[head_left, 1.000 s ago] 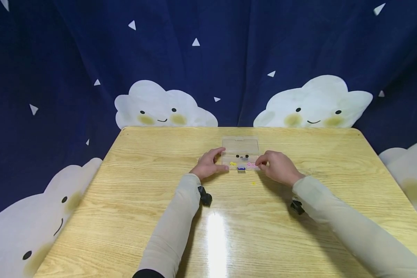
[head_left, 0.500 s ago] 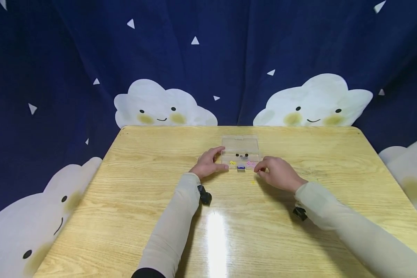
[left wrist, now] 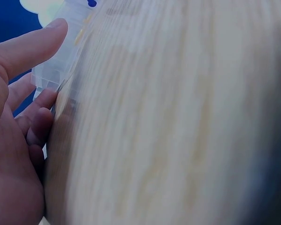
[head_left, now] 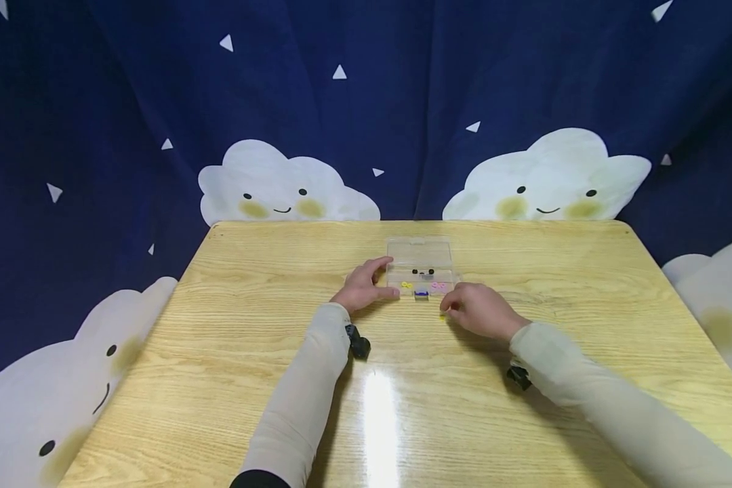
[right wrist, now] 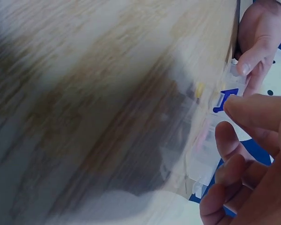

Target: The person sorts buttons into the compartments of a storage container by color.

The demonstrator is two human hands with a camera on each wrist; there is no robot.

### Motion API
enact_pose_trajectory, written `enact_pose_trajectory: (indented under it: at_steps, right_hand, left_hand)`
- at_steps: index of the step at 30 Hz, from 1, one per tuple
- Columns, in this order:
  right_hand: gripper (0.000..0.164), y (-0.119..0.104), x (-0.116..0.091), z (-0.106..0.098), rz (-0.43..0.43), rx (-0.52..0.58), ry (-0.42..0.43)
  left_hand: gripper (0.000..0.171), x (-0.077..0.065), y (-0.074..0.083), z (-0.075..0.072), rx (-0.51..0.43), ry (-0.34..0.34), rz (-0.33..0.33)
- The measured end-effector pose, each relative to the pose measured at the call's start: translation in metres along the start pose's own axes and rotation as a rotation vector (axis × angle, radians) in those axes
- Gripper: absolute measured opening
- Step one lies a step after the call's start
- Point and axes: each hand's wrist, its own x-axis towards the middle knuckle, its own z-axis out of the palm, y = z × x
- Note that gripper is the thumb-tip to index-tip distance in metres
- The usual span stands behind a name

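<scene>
A clear plastic box (head_left: 396, 274) lies near the far middle of the table, its clear lid (head_left: 419, 251) tipped back. My left hand (head_left: 363, 286) grips its left end, thumb at the front and index finger toward the back. Inside are small yellow pieces (head_left: 407, 285), pink pieces (head_left: 438, 285) and black pieces (head_left: 431, 272). A blue piece (right wrist: 225, 100) shows at the box's front edge. My right hand (head_left: 483, 310) is low over the table, its fingertips at a small loose yellow piece (head_left: 442, 316). Thumb and index finger look apart in the right wrist view.
The wooden table (head_left: 268, 325) stretches around the box on all sides. Behind it hangs a dark blue curtain (head_left: 402, 88) with clouds and triangles. A bright glare streak (head_left: 381, 420) lies on the near tabletop.
My right hand has moved from the box's right front corner toward me and down to the loose yellow piece. My left hand stays at the box's left end.
</scene>
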Motion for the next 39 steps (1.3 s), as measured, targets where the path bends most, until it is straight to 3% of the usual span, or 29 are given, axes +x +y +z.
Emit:
enact_pose_trajectory:
  at_steps: [11, 21, 39]
  right_hand:
    - [0.014, 0.003, -0.001, 0.007, 0.012, -0.003, -0.004]
    - [0.016, 0.005, 0.000, 0.011, 0.043, -0.018, -0.064]
    - [0.016, 0.003, 0.007, 0.015, 0.049, -0.014, -0.047]
  left_hand:
    - [0.079, 0.001, 0.001, 0.002, -0.007, 0.000, 0.003]
    - [0.079, 0.000, 0.001, 0.001, -0.001, -0.002, 0.016]
    - [0.080, 0.001, -0.001, 0.000, 0.011, 0.002, 0.019]
